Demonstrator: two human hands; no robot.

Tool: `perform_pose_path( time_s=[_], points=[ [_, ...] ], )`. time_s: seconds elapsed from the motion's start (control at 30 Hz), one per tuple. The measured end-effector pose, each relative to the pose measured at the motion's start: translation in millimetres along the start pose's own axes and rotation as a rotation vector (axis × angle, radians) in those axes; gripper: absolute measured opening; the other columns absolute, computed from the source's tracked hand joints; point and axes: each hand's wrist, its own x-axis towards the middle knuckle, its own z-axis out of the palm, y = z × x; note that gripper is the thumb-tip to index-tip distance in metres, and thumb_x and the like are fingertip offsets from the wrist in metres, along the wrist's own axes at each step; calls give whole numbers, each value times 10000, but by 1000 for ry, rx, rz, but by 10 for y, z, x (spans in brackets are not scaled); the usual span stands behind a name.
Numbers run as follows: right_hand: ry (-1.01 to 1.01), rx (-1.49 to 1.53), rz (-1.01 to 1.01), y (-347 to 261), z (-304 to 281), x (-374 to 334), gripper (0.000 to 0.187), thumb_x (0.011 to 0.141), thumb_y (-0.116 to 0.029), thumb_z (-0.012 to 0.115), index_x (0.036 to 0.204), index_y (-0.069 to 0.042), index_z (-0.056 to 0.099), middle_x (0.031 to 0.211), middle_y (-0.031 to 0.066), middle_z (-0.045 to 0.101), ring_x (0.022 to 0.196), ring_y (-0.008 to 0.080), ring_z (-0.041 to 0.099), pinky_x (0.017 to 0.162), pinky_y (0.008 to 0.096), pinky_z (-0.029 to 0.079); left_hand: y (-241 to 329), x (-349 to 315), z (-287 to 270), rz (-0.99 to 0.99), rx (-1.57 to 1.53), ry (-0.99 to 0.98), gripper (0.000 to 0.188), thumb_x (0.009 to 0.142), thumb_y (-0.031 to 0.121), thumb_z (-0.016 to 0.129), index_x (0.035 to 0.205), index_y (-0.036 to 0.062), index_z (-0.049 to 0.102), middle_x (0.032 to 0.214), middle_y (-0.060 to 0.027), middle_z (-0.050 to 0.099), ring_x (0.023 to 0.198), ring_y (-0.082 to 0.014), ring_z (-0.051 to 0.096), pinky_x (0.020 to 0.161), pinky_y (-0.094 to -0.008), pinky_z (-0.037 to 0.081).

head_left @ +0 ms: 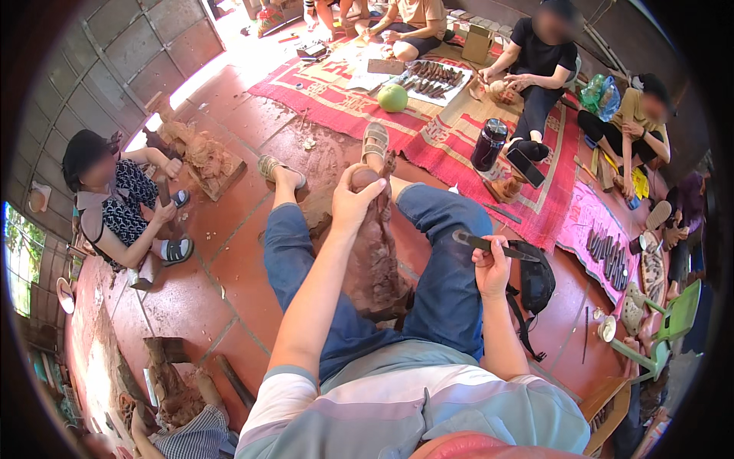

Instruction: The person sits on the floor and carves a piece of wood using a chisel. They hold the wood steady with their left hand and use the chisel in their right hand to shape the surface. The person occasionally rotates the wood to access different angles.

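Observation:
My left hand point(353, 197) is closed round the rounded upper part of a reddish-brown wood carving point(372, 256), which stands upright between my knees. Part of the carving is hidden behind my left forearm. Above my right thigh, my right hand point(492, 269) grips a flat, dark carving tool point(478, 243) around its middle. One end of this tool is rounded and shiny and points toward the carving; the other narrows to a point on the right. The tool and the carving are apart.
A person point(115, 206) works at a carved wood piece point(202, 153) on the left. Ahead lies a red patterned mat point(321, 92) with a green round fruit point(393, 98), a dark flask point(489, 144) and seated people. A black bag point(535, 279) and a green chair point(677, 317) stand at right.

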Motion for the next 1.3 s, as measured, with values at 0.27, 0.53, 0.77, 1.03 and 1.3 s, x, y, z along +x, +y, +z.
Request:
perform_pose_path(
  time_s=[0.27, 0.53, 0.77, 1.03, 1.3],
  points=[
    [-62, 37, 17, -42, 120, 2, 180, 970, -190, 491, 960, -20, 550, 817, 99, 618, 659, 164, 629, 580, 278, 532, 73, -182, 333, -76, 176, -70, 619, 683, 239, 818, 1180, 26, 516, 1046, -81, 583, 952, -143, 565, 836, -281, 457],
    [-26, 82, 27, 34, -19, 115, 172, 974, -177, 475, 963, -23, 552, 854, 105, 613, 657, 164, 622, 572, 276, 525, 263, -157, 408, -77, 300, -258, 462, 692, 174, 781, 1058, 28, 540, 921, -52, 608, 852, -120, 568, 763, -264, 465],
    [-77, 215, 70, -114, 27, 77, 196, 981, -197, 454, 963, -19, 533, 851, 136, 597, 604, 182, 577, 522, 288, 469, 81, -131, 291, -122, 249, -106, 519, 651, 258, 807, 1039, 23, 555, 918, -70, 627, 862, -158, 598, 784, -288, 462],
    [-175, 61, -18, 18, 85, 141, 232, 995, -200, 416, 950, 8, 510, 856, 180, 593, 646, 212, 617, 547, 309, 525, 287, -106, 426, -231, 132, -180, 389, 723, 56, 760, 1033, 46, 526, 890, -62, 630, 814, -108, 594, 717, -248, 485],
    [-112, 133, -5, 2, -41, 91, 336, 1013, -261, 358, 946, 28, 515, 804, 194, 611, 626, 208, 607, 573, 309, 524, 428, -501, 536, -88, 227, -112, 405, 740, 9, 738, 1063, 53, 498, 907, -63, 625, 867, -118, 597, 781, -260, 497]
  ],
)
